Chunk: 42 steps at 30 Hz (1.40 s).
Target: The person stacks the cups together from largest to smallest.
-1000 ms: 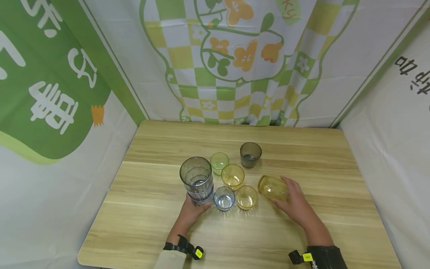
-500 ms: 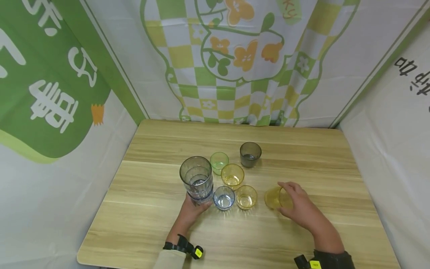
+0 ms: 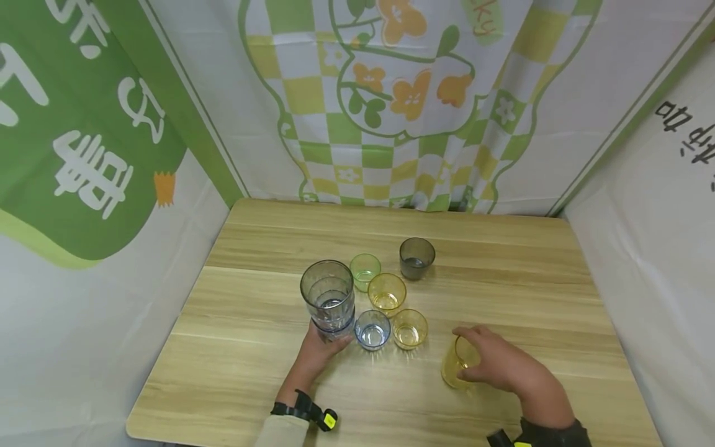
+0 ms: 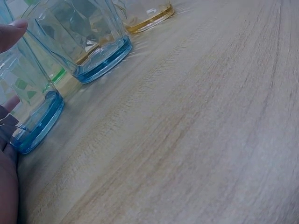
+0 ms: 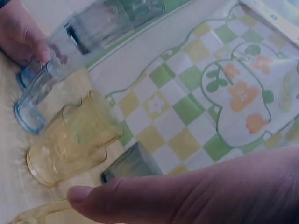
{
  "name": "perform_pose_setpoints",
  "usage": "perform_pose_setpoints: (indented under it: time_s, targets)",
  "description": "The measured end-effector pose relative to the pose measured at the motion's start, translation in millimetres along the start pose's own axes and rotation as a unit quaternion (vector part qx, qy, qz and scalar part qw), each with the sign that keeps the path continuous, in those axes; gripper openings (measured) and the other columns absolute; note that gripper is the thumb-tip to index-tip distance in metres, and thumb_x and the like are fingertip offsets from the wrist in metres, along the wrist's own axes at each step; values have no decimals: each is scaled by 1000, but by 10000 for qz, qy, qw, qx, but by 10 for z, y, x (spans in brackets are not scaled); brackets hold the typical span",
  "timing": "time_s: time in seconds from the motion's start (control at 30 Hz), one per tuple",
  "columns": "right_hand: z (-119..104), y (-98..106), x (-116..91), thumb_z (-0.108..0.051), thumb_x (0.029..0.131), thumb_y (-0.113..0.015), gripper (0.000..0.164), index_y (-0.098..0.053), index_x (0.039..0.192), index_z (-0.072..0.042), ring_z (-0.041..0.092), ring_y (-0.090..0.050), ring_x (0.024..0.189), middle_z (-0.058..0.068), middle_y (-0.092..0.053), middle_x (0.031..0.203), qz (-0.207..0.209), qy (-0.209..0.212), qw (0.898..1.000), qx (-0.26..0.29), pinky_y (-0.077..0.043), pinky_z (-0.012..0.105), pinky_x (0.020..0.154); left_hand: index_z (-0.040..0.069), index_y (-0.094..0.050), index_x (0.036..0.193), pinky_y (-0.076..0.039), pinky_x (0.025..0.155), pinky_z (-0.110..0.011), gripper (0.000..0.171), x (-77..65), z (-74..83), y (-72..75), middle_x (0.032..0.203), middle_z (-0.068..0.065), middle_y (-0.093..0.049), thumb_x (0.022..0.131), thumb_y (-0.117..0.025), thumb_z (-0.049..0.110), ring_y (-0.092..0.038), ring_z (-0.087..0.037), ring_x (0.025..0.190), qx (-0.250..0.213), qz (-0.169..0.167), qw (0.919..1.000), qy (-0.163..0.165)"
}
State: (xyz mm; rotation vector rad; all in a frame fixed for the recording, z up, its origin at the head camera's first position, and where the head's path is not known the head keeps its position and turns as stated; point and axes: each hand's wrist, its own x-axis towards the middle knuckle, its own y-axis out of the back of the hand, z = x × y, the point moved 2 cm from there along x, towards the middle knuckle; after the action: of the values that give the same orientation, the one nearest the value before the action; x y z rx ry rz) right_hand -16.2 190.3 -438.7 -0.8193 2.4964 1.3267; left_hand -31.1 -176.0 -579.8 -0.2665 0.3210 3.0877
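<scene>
My left hand (image 3: 321, 351) grips the lower part of a stack of clear cups, a grey cup (image 3: 326, 273) on top and a blue-based cup (image 4: 39, 123) at the bottom. Over at the right, my right hand (image 3: 497, 361) holds a yellow cup (image 3: 451, 367) near its rim, thumb on the near side. Whether that cup touches the table is unclear. Close beside the stack stand a blue cup (image 3: 372, 330), a green cup (image 3: 365, 271) and two yellow cups, one in front (image 3: 410, 329) and one behind (image 3: 386, 294). All these stand upright.
A single grey cup (image 3: 416, 257) stands farther back on the wooden table (image 3: 251, 242). Printed cloth hangs (image 3: 374, 155) behind the table and along both sides.
My right hand has come toward the front edge, turning the yellow cup from lying sideways to more upright. The left hand and its stack have stayed in place.
</scene>
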Motion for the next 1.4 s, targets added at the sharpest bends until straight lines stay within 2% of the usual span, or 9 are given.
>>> perform_pose_setpoints:
  time_s: [0.23,0.53,0.8,1.0,1.27,1.4]
  targets:
    - [-196,78,-65,-35,79,-86,80,-51,146,-9,51,-45,134,27,-46,147,-37,129,9996,-264,-47,64,100,13,-26,156,-24,120,-59,102,2,8,-1,155,-20,-42,78,-89,27,-36,-42,145,-53,-3,10000,-26]
    - [-520,279,-200,-36,80,-86,79,-51,146,-12,47,-53,125,24,-51,140,324,490,9952,-785,-51,60,94,14,-24,157,-23,121,-60,102,6,6,-7,156,-19,-41,78,-88,26,-35,-42,146,-127,-55,9999,-97]
    - [-793,428,-262,-36,83,-84,76,-49,148,-15,40,-53,127,15,-52,140,644,871,9898,-928,-53,55,93,12,-27,156,-24,120,-59,101,15,-12,-5,155,-20,-43,78,-89,25,-37,-42,145,-136,2,9999,-68]
    - [-1011,524,-239,-34,83,-85,78,-48,149,-16,37,-54,125,13,-53,139,699,1166,9843,-1121,-52,55,95,8,-27,154,-26,119,-61,99,3,-8,5,152,-22,-45,78,-88,26,-39,-43,143,-16,-25,9999,-166]
    - [-1373,677,-217,-36,84,-84,79,-46,151,-17,35,-55,125,13,-53,140,794,1532,9714,-1634,-52,53,97,11,-23,157,-25,120,-59,103,1,-17,9,155,-20,-41,79,-88,28,-36,-41,145,60,-33,10000,-10]
    - [-1549,739,-233,-35,84,-83,80,-45,152,-18,36,-52,132,14,-50,147,788,1613,9690,-1700,-50,54,102,10,-22,157,-24,120,-60,105,12,-10,0,156,-21,-40,77,-89,26,-35,-43,145,50,-6,10000,16]
